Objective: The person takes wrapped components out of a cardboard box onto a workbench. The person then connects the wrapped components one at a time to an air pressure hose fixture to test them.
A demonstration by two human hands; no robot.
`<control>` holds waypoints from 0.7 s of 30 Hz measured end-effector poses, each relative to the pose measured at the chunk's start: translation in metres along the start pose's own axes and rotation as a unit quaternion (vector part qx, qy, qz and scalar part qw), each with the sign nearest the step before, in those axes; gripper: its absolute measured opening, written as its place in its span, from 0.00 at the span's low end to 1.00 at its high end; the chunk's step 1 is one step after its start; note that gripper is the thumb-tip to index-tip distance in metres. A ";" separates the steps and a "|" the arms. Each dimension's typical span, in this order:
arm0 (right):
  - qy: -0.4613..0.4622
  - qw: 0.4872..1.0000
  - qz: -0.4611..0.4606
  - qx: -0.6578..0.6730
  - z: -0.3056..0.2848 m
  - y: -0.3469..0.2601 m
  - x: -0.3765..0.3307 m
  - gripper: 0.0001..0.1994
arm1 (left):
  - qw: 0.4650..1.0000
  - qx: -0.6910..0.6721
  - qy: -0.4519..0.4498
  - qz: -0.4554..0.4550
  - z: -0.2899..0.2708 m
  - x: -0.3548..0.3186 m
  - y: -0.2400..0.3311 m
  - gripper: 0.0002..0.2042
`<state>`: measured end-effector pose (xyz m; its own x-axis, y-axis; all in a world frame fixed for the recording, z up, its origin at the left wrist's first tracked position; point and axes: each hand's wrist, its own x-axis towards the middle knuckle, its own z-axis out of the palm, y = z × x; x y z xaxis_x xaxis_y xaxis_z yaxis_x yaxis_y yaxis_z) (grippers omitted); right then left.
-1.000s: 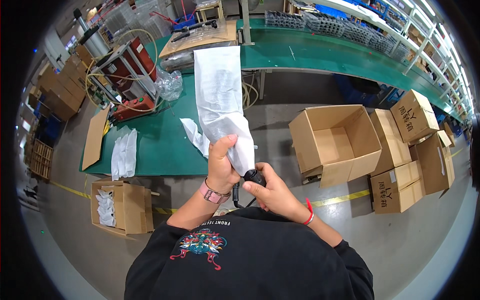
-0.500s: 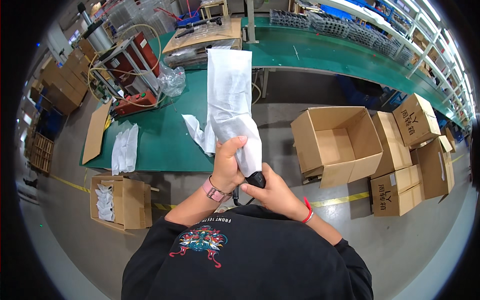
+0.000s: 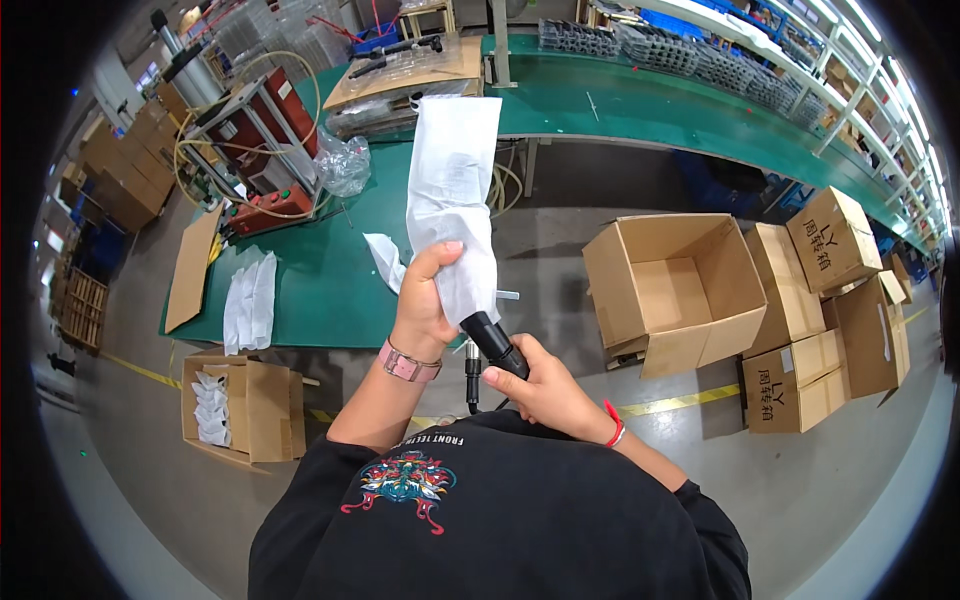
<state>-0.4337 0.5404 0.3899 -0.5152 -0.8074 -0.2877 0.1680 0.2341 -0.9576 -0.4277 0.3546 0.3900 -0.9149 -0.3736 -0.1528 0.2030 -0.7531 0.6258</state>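
Note:
A long white pouch (image 3: 455, 150) is gripped near its lower end by my left hand (image 3: 422, 305), thumb laid across its front. Out of the pouch's near end comes a black cylindrical handle (image 3: 487, 337); what lies inside is hidden. My right hand (image 3: 550, 390) is closed around the near end of that handle. Just below the pouch, between my hands, hangs a black cable with a metal-ended connector (image 3: 473, 375). Beyond my left hand, another piece of white pouch (image 3: 384, 258) lies at the table edge.
The green table (image 3: 330, 270) carries a stack of white pouches (image 3: 250, 300) and a red press machine (image 3: 270, 115). A carton with white packets (image 3: 265, 400) sits below at left. An open carton (image 3: 610, 275) and several others stand at right. A long green bench (image 3: 640, 110) runs behind.
My left hand and the pouch have shifted up and left, away from my right hand. More of the black handle shows between the hands, and the connector is now more visible.

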 end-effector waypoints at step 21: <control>-0.106 0.980 0.033 0.167 -0.002 0.018 0.007 0.10 | 0.997 -0.019 -0.068 -0.032 -0.007 -0.007 -0.009 0.19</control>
<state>-0.4365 0.5400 0.3704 -0.3130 -0.8994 -0.3051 0.4786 0.1282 -0.8686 -0.4209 0.3600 0.3796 -0.9650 -0.2481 -0.0847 0.1526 -0.7942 0.5882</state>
